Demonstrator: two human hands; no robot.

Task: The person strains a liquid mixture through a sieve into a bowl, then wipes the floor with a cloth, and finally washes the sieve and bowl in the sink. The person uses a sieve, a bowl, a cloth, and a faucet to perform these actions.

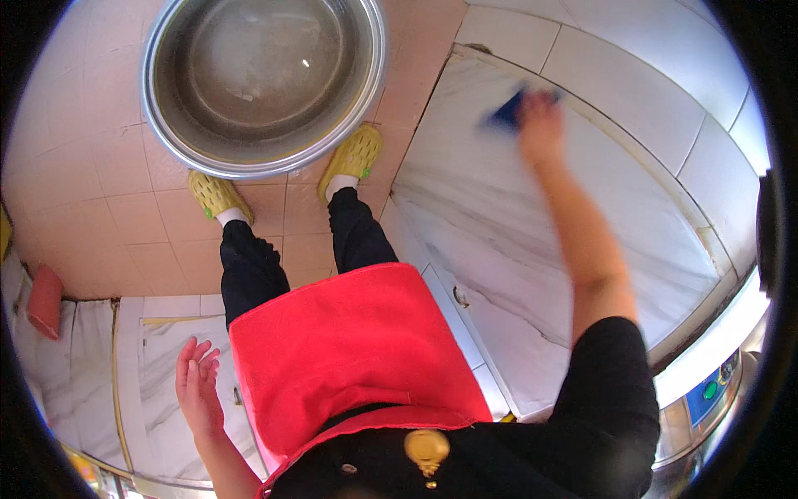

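My right hand (541, 125) is pressed on a dark blue cloth (508, 113), blurred by motion. The cloth lies against a white marble-patterned slab (486, 162), near the edge where it meets the tiled wall (598, 68). My left hand (199, 387) hangs at my left side with fingers apart and slightly curled, holding nothing. Behind it is a marble-patterned cabinet door (171, 355) with a small metal handle (237, 395); whether the hand touches it I cannot tell.
A large round metal basin (265, 166) stands on the pink floor tiles (106, 162), just beyond my yellow clogs (352, 156). My red apron (355, 337) covers my lap. A reddish block-like object (45, 302) is at far left. A metal appliance with a green button (711, 390) stands at right.
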